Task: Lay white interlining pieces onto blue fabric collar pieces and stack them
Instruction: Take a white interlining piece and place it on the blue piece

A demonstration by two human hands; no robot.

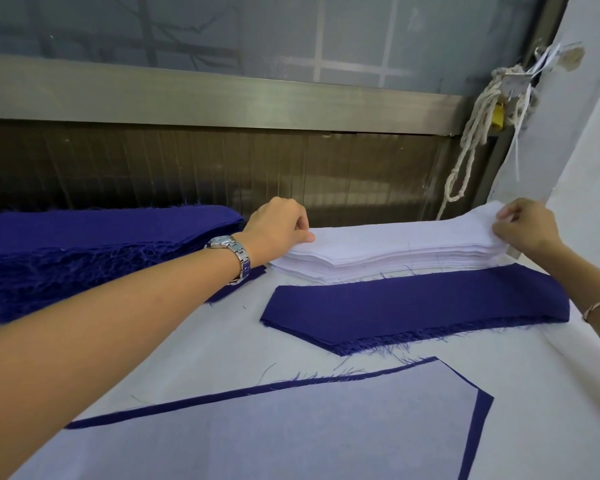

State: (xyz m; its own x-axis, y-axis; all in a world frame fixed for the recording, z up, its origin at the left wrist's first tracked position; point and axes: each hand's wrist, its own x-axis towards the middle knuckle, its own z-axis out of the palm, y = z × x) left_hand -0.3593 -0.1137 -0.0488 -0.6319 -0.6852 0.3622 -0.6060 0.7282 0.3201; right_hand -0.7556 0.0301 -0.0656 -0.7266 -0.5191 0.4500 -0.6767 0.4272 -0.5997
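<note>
White interlining stack (378,258) sat far back on the worktop (222,341), just behind the blue collar pieces (413,306). Left hand (281,223) and right hand (529,228) each kept a narrow grip, pinching the ends of the top sheet (395,237). Thin layers clinging together could bring up two at once.

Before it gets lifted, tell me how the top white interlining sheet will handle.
Probably floppy: the top interlining sheet bends upward at its pinched right end. Likely very light, since the stack shows many thin layers. Held by both ends, it would likely sag midway.
</note>
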